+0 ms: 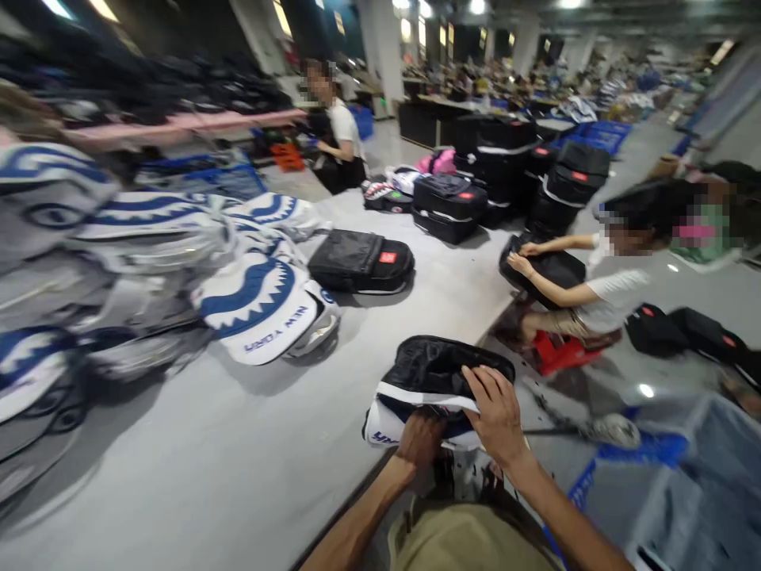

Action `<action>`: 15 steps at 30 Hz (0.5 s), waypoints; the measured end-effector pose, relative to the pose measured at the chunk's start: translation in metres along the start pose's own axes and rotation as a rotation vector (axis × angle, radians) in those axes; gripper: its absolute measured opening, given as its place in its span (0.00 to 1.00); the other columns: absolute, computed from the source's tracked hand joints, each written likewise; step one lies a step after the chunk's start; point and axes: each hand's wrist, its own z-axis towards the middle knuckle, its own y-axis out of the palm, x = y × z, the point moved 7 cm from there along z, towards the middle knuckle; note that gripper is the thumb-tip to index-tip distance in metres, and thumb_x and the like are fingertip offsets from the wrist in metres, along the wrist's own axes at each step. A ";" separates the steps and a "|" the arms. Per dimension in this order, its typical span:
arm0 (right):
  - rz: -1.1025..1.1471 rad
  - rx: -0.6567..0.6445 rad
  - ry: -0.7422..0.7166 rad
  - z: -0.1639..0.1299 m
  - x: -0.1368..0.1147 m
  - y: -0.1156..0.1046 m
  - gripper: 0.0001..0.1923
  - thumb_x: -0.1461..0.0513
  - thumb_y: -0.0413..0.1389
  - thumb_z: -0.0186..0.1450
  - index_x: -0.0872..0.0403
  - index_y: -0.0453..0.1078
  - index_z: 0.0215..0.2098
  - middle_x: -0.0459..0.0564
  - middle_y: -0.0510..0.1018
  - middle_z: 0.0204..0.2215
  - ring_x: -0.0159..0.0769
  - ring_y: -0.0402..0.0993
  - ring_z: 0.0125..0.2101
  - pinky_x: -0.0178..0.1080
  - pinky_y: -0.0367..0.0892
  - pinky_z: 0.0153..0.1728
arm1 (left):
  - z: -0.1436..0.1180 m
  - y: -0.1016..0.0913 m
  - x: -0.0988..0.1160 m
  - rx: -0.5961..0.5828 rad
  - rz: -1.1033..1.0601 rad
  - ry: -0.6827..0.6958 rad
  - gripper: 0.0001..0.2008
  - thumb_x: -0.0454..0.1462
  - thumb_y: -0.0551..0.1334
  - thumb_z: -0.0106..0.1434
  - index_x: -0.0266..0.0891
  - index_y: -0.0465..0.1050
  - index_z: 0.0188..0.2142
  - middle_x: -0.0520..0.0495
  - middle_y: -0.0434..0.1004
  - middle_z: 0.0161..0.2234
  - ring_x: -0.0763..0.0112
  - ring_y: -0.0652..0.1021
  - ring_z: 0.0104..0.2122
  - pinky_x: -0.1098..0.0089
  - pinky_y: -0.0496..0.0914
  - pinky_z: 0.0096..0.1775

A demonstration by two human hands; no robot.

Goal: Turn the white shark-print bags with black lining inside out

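Note:
A backpack (437,373) with a black lining and a white and blue shell lies at the near edge of the grey table (250,460). My right hand (496,412) grips its upper rim with fingers curled over the white edge. My left hand (419,436) is pushed into the lower blue part of the same backpack, its fingers hidden inside.
White and blue shark-print backpacks (255,305) are piled along the left. A black backpack (362,262) lies mid-table and more black ones (452,206) are stacked behind. A seated person (600,277) handles a black bag at right, and another person (338,131) stands farther back. A blue-rimmed bin (683,484) sits lower right.

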 end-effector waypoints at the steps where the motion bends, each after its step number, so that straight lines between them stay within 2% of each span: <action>1: 0.004 -0.002 0.014 -0.001 0.004 -0.002 0.23 0.57 0.55 0.81 0.55 0.72 0.71 0.57 0.82 0.61 0.50 0.72 0.63 0.54 0.67 0.66 | -0.001 0.001 0.008 -0.057 0.015 0.004 0.17 0.29 0.63 0.67 0.37 0.87 0.52 0.38 0.88 0.54 0.52 0.83 0.57 0.57 0.72 0.59; 4: 0.007 0.065 0.015 -0.005 0.012 -0.014 0.18 0.55 0.57 0.81 0.51 0.79 0.64 0.53 0.85 0.57 0.48 0.75 0.61 0.52 0.69 0.66 | -0.004 0.001 0.027 -0.193 0.074 0.009 0.20 0.29 0.57 0.71 0.33 0.85 0.56 0.33 0.87 0.55 0.48 0.82 0.58 0.54 0.71 0.59; 7: -0.004 0.146 0.013 -0.016 0.019 -0.032 0.15 0.59 0.56 0.81 0.50 0.81 0.60 0.51 0.87 0.54 0.44 0.77 0.60 0.49 0.70 0.68 | -0.007 0.000 0.042 -0.292 0.128 0.039 0.19 0.33 0.59 0.74 0.34 0.84 0.58 0.32 0.87 0.55 0.46 0.83 0.58 0.54 0.72 0.58; 10: 0.014 0.194 0.075 -0.036 0.028 -0.056 0.17 0.61 0.52 0.83 0.52 0.81 0.61 0.50 0.88 0.51 0.41 0.80 0.58 0.46 0.72 0.67 | -0.008 0.003 0.058 -0.395 0.168 0.089 0.19 0.35 0.60 0.75 0.37 0.83 0.60 0.33 0.86 0.57 0.45 0.83 0.58 0.54 0.73 0.58; 12: 0.020 0.227 0.144 -0.052 0.036 -0.076 0.21 0.57 0.48 0.85 0.54 0.80 0.62 0.52 0.88 0.49 0.40 0.82 0.54 0.44 0.75 0.63 | -0.007 0.007 0.073 -0.444 0.170 0.153 0.18 0.35 0.61 0.74 0.38 0.83 0.59 0.33 0.85 0.58 0.45 0.83 0.59 0.54 0.74 0.59; 15: -0.055 0.243 0.252 -0.081 0.048 -0.109 0.28 0.51 0.44 0.85 0.56 0.80 0.63 0.54 0.88 0.47 0.41 0.82 0.50 0.44 0.77 0.59 | -0.002 0.020 0.101 -0.467 0.139 0.325 0.16 0.35 0.65 0.72 0.40 0.84 0.57 0.33 0.86 0.57 0.46 0.83 0.60 0.55 0.74 0.60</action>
